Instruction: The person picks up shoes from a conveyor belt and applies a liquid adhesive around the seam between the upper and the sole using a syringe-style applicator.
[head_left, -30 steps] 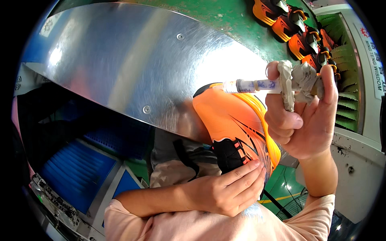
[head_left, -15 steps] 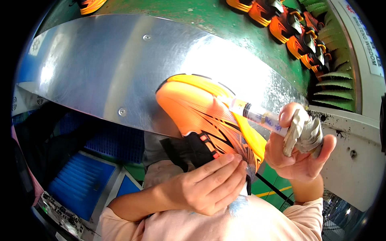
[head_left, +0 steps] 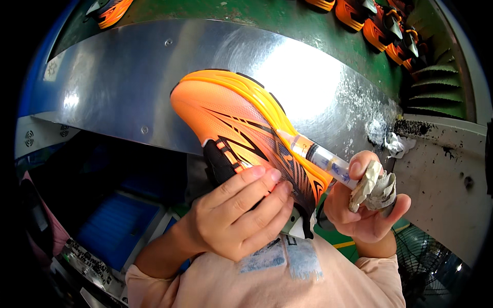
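Note:
An orange running shoe (head_left: 231,118) with a yellow-orange sole (head_left: 257,102) is tilted on its side above the metal counter, toe to the upper left. My left hand (head_left: 241,210) is closed round its collar, with some fingers hidden inside or behind the shoe. In my right hand (head_left: 359,205) is a clear syringe (head_left: 328,161), its rear end wrapped in crumpled greyish tape (head_left: 377,190). The syringe's tip is at the seam between upper and sole, around midfoot. Whether any liquid comes out is too small to tell.
The shiny metal counter (head_left: 118,66) curves across the front. Beyond it, a green belt (head_left: 246,13) carries several orange shoes (head_left: 377,33) at right and another shoe (head_left: 113,13) at far left. Crumpled white paper (head_left: 399,145) lies at the counter's right end, near a fan (head_left: 426,256).
The shoe has shifted left and farther up in the view, showing more of its heel. The syringe tip has moved along the seam, away from the toe.

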{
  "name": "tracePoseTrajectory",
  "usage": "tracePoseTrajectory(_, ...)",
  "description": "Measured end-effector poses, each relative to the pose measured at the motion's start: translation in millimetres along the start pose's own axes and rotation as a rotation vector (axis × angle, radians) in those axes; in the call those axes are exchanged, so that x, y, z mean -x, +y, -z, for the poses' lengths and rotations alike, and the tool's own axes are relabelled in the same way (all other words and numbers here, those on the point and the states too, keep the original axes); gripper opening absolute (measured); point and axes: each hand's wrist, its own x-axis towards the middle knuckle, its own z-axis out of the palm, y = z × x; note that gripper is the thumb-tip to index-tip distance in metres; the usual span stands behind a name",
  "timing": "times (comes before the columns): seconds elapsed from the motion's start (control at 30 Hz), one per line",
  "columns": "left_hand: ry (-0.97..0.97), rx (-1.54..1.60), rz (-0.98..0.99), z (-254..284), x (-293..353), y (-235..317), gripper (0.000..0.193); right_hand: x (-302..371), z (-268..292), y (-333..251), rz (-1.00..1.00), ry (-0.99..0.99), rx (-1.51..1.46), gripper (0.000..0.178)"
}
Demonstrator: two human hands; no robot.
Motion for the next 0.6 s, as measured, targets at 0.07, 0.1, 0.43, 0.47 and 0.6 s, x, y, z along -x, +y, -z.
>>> tracePoseTrajectory(0.07, -0.010, 0.012, -0.005, 0, -1, -1, 0.019, 8, 0, -1, -0.018, 0.022, 0.021, 0.089)
tracePoseTrajectory(0.1, -0.022, -0.001, -0.008, 1, 0, 0, 0.019, 12, 0, -1, -0.028, 0.027, 0.018, 0.089)
tracePoseTrajectory(0.43, -0.116, -0.127, -0.081, 2, -6, 0, 0.014, 59, 26, 16, 0.004, 0.036, -0.295, 0.085)
tracePoseTrajectory(0.47, -0.123, -0.130, -0.088, 3, -5, 0, 0.014, 64, 28, 16, -0.017, 0.053, -0.311, 0.085)
tracePoseTrajectory(0.6, -0.135, -0.108, -0.085, 5, -19, 1, 0.018, 78, 44, 24, 0.024, 0.016, -0.407, 0.084)
